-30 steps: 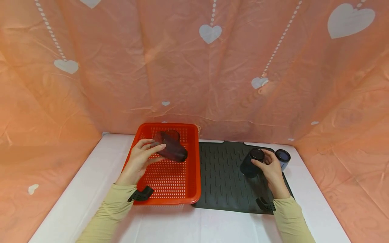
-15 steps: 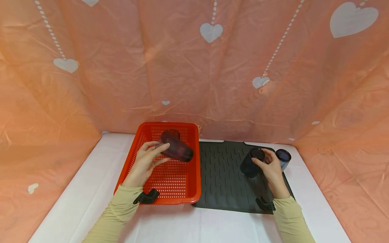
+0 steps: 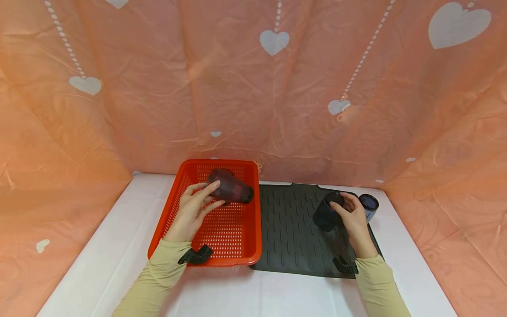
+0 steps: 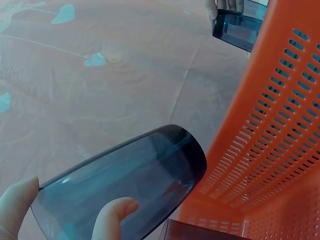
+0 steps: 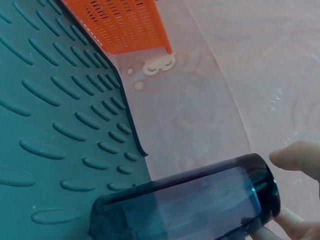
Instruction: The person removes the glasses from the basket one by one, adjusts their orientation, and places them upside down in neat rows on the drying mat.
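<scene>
My left hand holds a dark, see-through drinking glass tilted over the red basket. In the left wrist view, thumb and finger lie on opposite sides of that glass's wall, and its thick base points away from the hand. Another glass lies in the basket, mostly hidden. On the black ridged mat, a blue-tinted glass stands upside down. My right hand is at its upturned base; in the right wrist view the thumb is slightly off the base, fingers close beside it.
An upturned blue glass stands just right of my right hand, at the mat's right edge. The basket touches or overlaps the mat's left side. A white table lies below, and a pink heart-patterned cloth hangs around the back and sides.
My left hand has carried its glass a little right, and the glass lies flatter. My right thumb has shifted up over the standing glass's base; that glass has stayed in place.
</scene>
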Demonstrator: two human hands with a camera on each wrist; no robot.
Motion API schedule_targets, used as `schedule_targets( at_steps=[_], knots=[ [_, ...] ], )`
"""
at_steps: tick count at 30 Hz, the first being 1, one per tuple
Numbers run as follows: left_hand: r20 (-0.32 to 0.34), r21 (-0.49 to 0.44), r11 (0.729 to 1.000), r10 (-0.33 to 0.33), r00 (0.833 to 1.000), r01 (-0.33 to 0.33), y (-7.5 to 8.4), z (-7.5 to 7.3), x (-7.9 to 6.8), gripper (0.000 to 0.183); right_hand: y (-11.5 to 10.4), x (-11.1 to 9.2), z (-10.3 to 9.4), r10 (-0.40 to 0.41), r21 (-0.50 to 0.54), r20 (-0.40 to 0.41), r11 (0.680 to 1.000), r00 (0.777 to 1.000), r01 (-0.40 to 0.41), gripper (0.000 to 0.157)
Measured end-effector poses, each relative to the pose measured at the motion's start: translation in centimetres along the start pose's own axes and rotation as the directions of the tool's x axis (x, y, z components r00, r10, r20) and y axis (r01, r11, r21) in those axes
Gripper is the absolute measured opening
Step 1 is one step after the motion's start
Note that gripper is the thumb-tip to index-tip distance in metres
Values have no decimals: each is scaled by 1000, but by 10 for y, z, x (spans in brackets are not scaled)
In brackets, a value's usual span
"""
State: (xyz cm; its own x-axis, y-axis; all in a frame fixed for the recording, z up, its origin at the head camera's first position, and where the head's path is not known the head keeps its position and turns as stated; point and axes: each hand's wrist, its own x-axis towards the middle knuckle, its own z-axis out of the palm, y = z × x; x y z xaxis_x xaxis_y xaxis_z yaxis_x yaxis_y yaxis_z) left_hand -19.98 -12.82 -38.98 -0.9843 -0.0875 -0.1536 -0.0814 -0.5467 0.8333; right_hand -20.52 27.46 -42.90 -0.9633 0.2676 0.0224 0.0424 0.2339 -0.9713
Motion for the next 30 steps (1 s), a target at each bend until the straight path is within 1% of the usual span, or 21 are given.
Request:
schedule_targets(
  at_steps=[5, 8, 13, 17, 23, 27, 30],
  knots=[
    [-28, -26, 1000, -10, 1000, 9, 0, 3, 1, 57, -7, 0, -2, -17, 43, 1, 999, 1000, 16, 54],
    [-23, -53, 998, -28, 999, 27, -1, 4, 1, 54, -9, 0, -3, -22, 59, -6, 998, 1000, 22, 50],
    [-21, -80, 995, -57, 998, 55, -4, 5, 1, 49, -9, 0, -5, -31, 58, -13, 998, 999, 32, 46],
    [-22, -87, 994, -60, 998, 58, -5, 6, 1, 49, -13, 0, -5, -38, 63, -15, 997, 999, 38, 44],
    [-19, -97, 993, -62, 998, 60, -5, 8, -1, 46, -22, 1, -6, -66, 120, -27, 990, 997, 69, 34],
    [-6, -99, 993, -61, 998, 60, -4, 11, -2, 47, -28, 1, -7, -101, 138, -20, 985, 995, 103, 32],
    [7, -105, 993, -53, 999, 53, -4, 13, -3, 45, -31, 1, -7, -124, 155, -17, 980, 992, 126, 38]
  ],
)
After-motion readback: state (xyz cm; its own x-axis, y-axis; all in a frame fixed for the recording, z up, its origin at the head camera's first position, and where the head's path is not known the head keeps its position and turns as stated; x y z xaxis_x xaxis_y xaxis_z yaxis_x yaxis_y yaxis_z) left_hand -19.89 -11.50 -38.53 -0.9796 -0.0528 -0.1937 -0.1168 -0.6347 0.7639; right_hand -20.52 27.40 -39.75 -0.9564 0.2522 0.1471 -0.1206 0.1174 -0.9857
